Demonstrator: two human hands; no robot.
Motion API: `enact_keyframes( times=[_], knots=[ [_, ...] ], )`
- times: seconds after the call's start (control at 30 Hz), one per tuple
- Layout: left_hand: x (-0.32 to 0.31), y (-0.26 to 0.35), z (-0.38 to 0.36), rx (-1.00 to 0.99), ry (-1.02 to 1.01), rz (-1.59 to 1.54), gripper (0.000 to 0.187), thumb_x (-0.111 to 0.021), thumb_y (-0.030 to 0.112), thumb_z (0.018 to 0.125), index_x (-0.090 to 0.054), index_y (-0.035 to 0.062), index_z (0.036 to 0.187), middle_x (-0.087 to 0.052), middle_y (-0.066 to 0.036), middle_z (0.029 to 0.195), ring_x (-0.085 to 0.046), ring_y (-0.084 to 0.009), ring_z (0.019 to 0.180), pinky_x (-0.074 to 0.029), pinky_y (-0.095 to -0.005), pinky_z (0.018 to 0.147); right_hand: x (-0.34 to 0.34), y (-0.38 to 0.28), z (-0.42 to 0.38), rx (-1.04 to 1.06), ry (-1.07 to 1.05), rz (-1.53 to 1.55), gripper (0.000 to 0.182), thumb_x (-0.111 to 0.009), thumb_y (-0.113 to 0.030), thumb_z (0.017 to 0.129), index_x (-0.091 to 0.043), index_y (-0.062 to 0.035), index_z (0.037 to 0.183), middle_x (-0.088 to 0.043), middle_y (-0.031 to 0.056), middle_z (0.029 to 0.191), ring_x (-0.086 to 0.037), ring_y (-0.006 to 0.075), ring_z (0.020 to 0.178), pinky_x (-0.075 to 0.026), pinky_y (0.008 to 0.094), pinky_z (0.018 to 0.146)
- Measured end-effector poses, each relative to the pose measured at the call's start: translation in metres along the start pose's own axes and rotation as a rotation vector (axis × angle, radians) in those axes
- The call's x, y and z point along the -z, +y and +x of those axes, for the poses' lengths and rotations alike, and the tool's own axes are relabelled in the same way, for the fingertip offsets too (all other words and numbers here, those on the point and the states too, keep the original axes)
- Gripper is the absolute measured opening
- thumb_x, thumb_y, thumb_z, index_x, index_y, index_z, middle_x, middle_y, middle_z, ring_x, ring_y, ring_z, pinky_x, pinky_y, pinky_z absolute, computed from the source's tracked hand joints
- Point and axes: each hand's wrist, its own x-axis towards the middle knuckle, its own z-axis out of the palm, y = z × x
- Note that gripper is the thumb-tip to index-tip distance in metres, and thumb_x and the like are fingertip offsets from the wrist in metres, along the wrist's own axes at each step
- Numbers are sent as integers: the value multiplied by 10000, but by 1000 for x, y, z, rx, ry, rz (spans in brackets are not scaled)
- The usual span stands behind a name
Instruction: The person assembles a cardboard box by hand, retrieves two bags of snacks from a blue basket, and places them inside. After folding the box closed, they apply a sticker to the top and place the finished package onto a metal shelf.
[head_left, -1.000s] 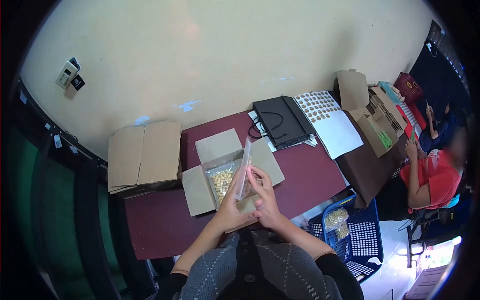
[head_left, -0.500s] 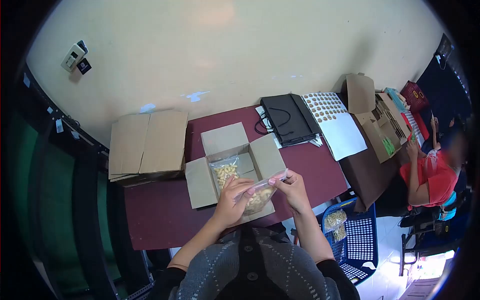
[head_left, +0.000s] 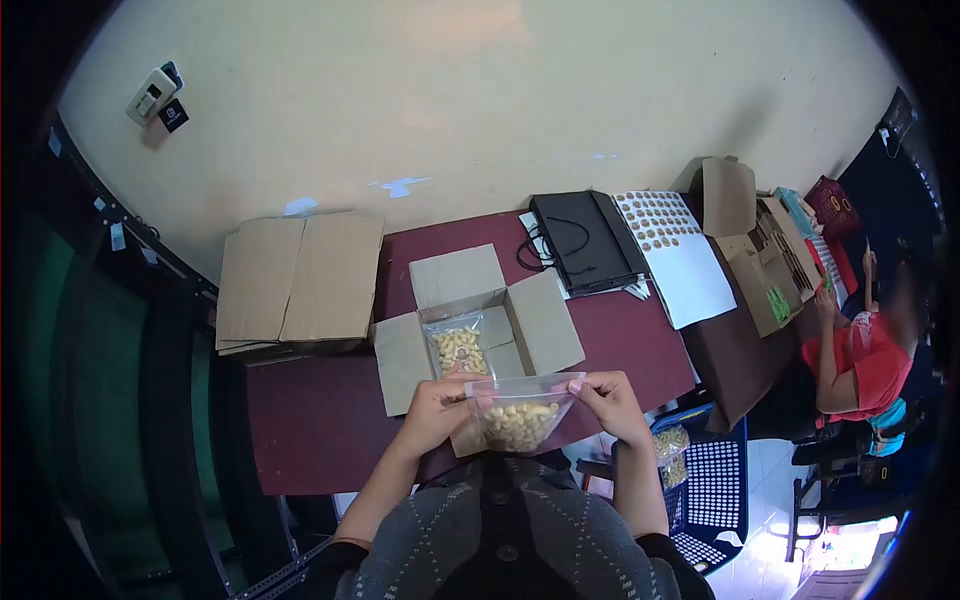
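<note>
A clear zip bag of pale nuts or snack pieces (head_left: pixel 520 424) hangs between my hands, close to my body at the table's front edge. My left hand (head_left: pixel 436 411) pinches its upper left corner. At the upper right corner, my right hand (head_left: pixel 613 404) grips it between thumb and fingers. The bag's top edge is stretched straight between them. Behind it stands an open cardboard box (head_left: pixel 511 343) with its flaps folded out. A second filled bag (head_left: pixel 460 348) lies in the left part of this box. The held bag and my hands cover the box's near side.
Flattened cardboard (head_left: pixel 300 280) is stacked at the left of the maroon table (head_left: pixel 310 430). Black paper bags (head_left: pixel 585 240) and a sticker sheet (head_left: pixel 680 260) lie to the right. A blue basket (head_left: pixel 715 480) with filled bags stands below. A person in a red top (head_left: pixel 865 365) works at far right.
The held bag has gone from tilted to level and come nearer my body, its top edge now stretched. My left hand has shifted left and my right hand slightly right and down.
</note>
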Motion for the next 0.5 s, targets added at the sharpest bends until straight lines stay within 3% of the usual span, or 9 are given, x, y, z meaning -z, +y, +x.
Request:
enact_keyframes(
  times=[0.03, 0.1, 0.2, 0.3, 0.33, 0.37, 0.43, 0.47, 0.5],
  knots=[
    [0, -5, -1, 16, 125, -34, 171, -678, 96, 823, -700, 32, 980, -679, -112, 992, -602, -189, 968, -377, -347, 963, -3, -2, 0, -4, 0, 1, 221, -572, -147, 914, -697, 29, 958, -703, 106, 857, -629, 123, 802, -482, 254, 754],
    [4, -12, 2, 5, 186, 74, 138, -705, 31, 782, -703, 17, 919, -680, -110, 982, -599, -169, 932, -404, -334, 929, -10, -9, 2, 10, 27, -39, 236, -577, -182, 916, -700, 12, 971, -698, 88, 807, -589, 88, 782, -467, 250, 747],
    [6, -16, 7, 74, 287, -200, 140, -666, 95, 845, -683, -21, 923, -675, -81, 966, -598, -127, 856, -444, -281, 850, -20, -12, 9, 37, 87, -98, 240, -578, -185, 916, -699, 14, 972, -694, 86, 774, -578, 74, 727, -472, 240, 687],
    [9, -18, 13, 98, 329, -241, 220, -607, 168, 904, -673, -35, 957, -676, -61, 948, -598, -115, 840, -455, -265, 827, -24, -8, 19, 72, 133, -146, 236, -584, -180, 914, -695, 18, 979, -690, 93, 752, -575, 72, 665, -471, 236, 624],
    [15, -19, 15, 101, 249, -269, 300, -543, 219, 945, -642, -40, 1059, -628, -113, 1103, -584, -165, 965, -420, -286, 918, -27, -9, 23, 77, 128, -151, 236, -584, -180, 914, -695, 18, 979, -690, 93, 752, -575, 72, 665, -471, 236, 624],
    [13, -19, 18, 97, 254, -272, 300, -543, 219, 945, -642, -40, 1059, -628, -113, 1103, -584, -165, 965, -420, -286, 918, -33, -11, 27, 92, 188, -127, 253, -568, -179, 926, -680, 37, 995, -691, 112, 782, -609, 101, 711, -482, 236, 648],
    [6, -5, 23, -104, 498, -73, 371, -532, 219, 944, -547, -33, 1216, -478, -177, 1316, -474, -227, 1188, -337, -335, 1029, -43, -15, 33, 108, 244, -106, 270, -553, -179, 939, -666, 55, 1010, -692, 130, 812, -644, 130, 756, -493, 235, 672],
    [10, 7, 22, -101, 432, 146, 583, -604, 257, 892, -382, -12, 1359, -288, -199, 1447, -310, -280, 1329, -255, -372, 1089, -47, -19, 37, 85, 309, -19, 275, -545, -179, 944, -655, 57, 1029, -690, 134, 817, -649, 135, 763, -492, 230, 662],
    [6, 14, 20, -100, 437, 143, 583, -604, 257, 892, -382, -12, 1359, -288, -199, 1447, -310, -280, 1329, -255, -372, 1089, -51, -21, 40, 60, 372, 68, 281, -537, -180, 949, -644, 60, 1048, -687, 138, 821, -653, 140, 769, -491, 225, 652]
  ],
)
